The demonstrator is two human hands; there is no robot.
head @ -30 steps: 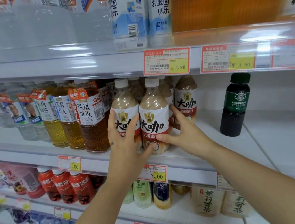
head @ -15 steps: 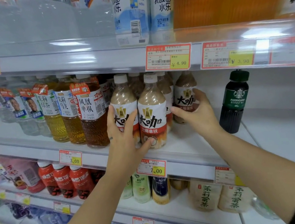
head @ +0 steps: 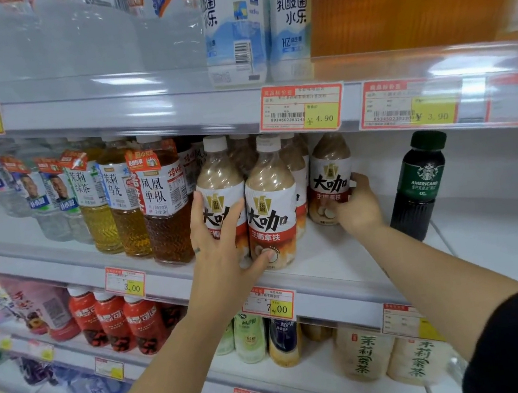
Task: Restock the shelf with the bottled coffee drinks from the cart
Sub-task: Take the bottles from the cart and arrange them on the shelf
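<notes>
Two hands on white-capped plastic bottles of tan milk coffee standing on the white metal shelf (head: 326, 261).
The left hand (head: 222, 251) lies with spread fingers against the front-left coffee bottle (head: 215, 182), thumb pressing the front-right coffee bottle (head: 272, 214); the right hand (head: 357, 205) grasps the rear coffee bottle (head: 331, 173), fingers curled round it, beside a dark green-capped Americano bottle (head: 419, 187).

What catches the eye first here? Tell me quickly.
The left hand spreads across two front coffee bottles on the middle shelf, while the right hand grips a third coffee bottle further back. To their right stands a lone dark Americano bottle.
</notes>
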